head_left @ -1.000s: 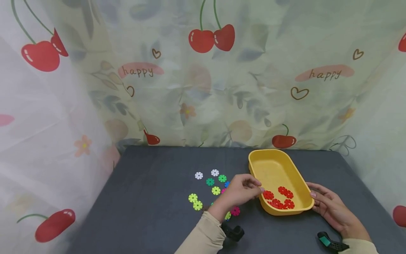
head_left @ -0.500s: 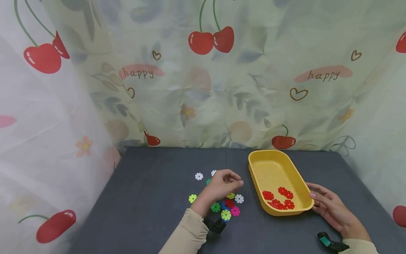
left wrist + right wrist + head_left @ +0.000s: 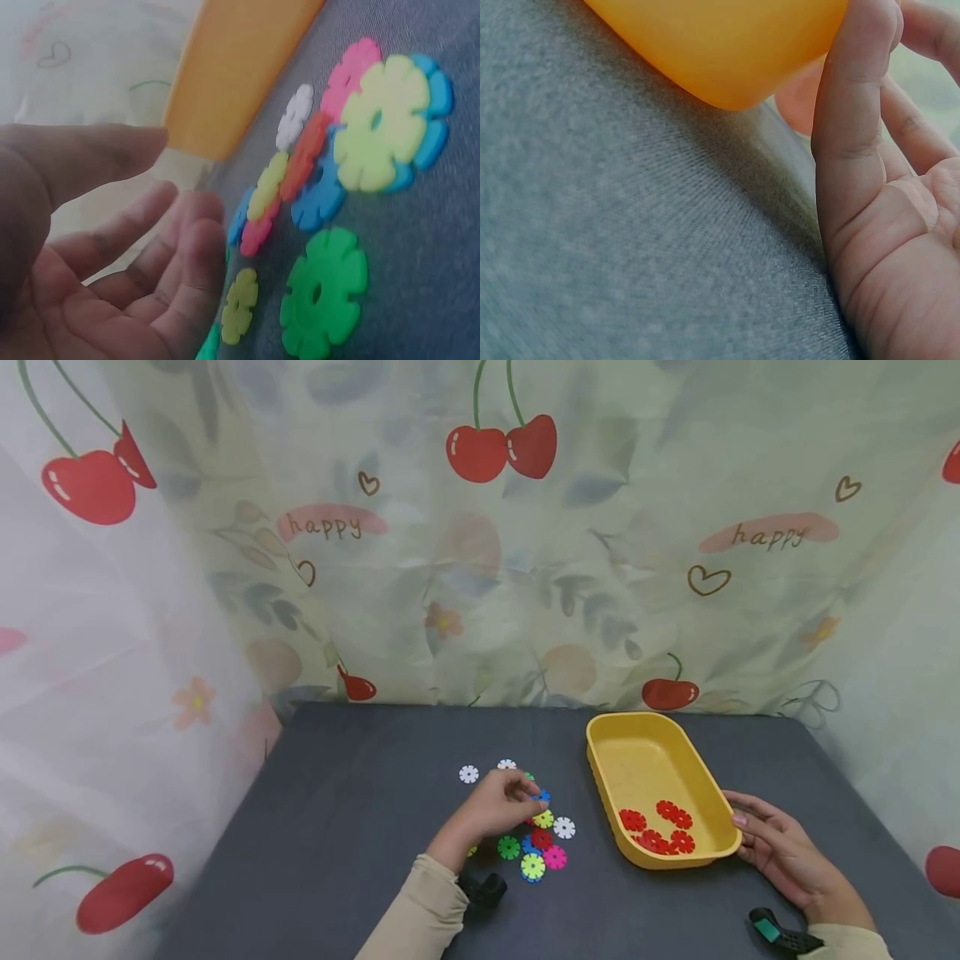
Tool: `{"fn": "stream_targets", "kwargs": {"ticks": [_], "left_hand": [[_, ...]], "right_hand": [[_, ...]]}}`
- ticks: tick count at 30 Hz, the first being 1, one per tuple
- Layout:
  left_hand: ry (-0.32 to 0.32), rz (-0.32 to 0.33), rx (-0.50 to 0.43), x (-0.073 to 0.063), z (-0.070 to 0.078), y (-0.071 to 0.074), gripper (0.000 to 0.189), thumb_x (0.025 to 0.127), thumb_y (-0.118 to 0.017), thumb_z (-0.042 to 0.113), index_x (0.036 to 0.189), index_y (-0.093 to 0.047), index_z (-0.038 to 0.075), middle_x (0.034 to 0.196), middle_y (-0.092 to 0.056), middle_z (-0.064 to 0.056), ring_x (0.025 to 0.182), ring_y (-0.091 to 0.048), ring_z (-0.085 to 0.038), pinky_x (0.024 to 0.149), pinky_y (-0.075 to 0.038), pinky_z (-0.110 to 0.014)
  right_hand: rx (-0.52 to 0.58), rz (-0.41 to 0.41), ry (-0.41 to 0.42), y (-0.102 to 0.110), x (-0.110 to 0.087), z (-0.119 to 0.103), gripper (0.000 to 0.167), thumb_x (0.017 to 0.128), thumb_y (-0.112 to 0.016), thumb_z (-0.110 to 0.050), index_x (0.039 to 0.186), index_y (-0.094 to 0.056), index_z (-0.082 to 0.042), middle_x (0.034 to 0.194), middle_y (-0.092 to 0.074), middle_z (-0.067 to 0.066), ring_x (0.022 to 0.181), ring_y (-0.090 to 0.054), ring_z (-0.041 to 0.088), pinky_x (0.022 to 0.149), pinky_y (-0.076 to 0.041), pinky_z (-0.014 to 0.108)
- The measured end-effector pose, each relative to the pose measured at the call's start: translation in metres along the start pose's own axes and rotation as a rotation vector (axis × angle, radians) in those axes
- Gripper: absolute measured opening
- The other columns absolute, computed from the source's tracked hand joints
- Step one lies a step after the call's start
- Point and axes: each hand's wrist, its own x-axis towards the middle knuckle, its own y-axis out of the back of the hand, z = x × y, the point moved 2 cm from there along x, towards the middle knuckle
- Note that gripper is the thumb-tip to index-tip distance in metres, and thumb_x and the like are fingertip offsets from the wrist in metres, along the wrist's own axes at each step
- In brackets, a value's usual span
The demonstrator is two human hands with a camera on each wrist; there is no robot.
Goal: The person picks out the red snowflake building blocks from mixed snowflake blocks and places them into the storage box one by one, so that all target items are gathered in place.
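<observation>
My left hand [image 3: 491, 806] hovers over the notched plastic snowflake discs [image 3: 508, 847] on the dark table. In the left wrist view its thumb and loosely bent fingers [image 3: 199, 262] stand apart with nothing between them. Near it lie a blue disc, a yellow disc [image 3: 543, 819] and a red disc [image 3: 542, 839]. The yellow plastic tray [image 3: 637, 764] stands on the right, with several red discs [image 3: 652, 841] at its near end. My right hand [image 3: 783, 852] holds the tray's right rim near the front corner, thumb on the edge. Its other fingertips are partly hidden behind the tray.
White discs [image 3: 468, 774] lie toward the back of the pile, and a pink disc [image 3: 555, 857] is near its front. The dark tabletop [image 3: 360, 793] extends to the left. A printed curtain [image 3: 480, 610] hangs behind and along both sides.
My left hand has moved away from the tray's left rim, leftward to above the loose discs. The right hand has stayed at the tray, which has not moved.
</observation>
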Motion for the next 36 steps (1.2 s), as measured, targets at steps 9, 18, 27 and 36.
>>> {"fn": "stream_targets", "kwargs": {"ticks": [9, 18, 27, 36], "left_hand": [[0.020, -0.011, 0.104, -0.004, 0.000, 0.002, 0.028, 0.086, -0.088, 0.017, 0.104, -0.073, 0.000, 0.086, -0.073, -0.006, 0.073, -0.065, -0.012, 0.066, -0.054, -0.028], [0.030, -0.004, 0.137, -0.008, 0.003, -0.002, 0.033, 0.077, -0.095, 0.015, 0.098, -0.073, 0.001, 0.079, -0.071, -0.004, 0.067, -0.063, -0.012, 0.060, -0.052, -0.027], [0.042, -0.007, 0.123, -0.012, 0.005, -0.007, 0.038, 0.070, -0.099, 0.009, 0.097, -0.073, 0.001, 0.078, -0.070, -0.003, 0.065, -0.062, -0.013, 0.059, -0.053, -0.028], [0.052, 0.002, 0.145, -0.008, 0.001, -0.010, 0.036, 0.070, -0.099, 0.006, 0.095, -0.073, 0.003, 0.077, -0.069, -0.002, 0.068, -0.062, -0.015, 0.061, -0.053, -0.030]], "right_hand": [[0.003, -0.005, -0.003, -0.001, 0.001, -0.002, 0.040, 0.115, -0.042, -0.010, 0.131, -0.070, -0.034, 0.122, -0.076, -0.009, 0.094, -0.074, 0.009, 0.078, -0.062, 0.027], [0.005, -0.014, -0.005, -0.003, 0.000, -0.003, 0.040, 0.115, -0.041, -0.010, 0.130, -0.070, -0.035, 0.122, -0.076, -0.009, 0.096, -0.075, 0.009, 0.079, -0.062, 0.026], [-0.015, 0.019, -0.015, -0.002, 0.000, 0.000, 0.039, 0.115, -0.043, -0.012, 0.129, -0.070, -0.036, 0.121, -0.076, -0.010, 0.094, -0.074, 0.009, 0.079, -0.062, 0.027], [-0.010, 0.013, -0.012, -0.001, 0.000, 0.000, 0.039, 0.115, -0.043, -0.012, 0.129, -0.070, -0.036, 0.121, -0.077, -0.009, 0.094, -0.074, 0.009, 0.078, -0.062, 0.027]]}}
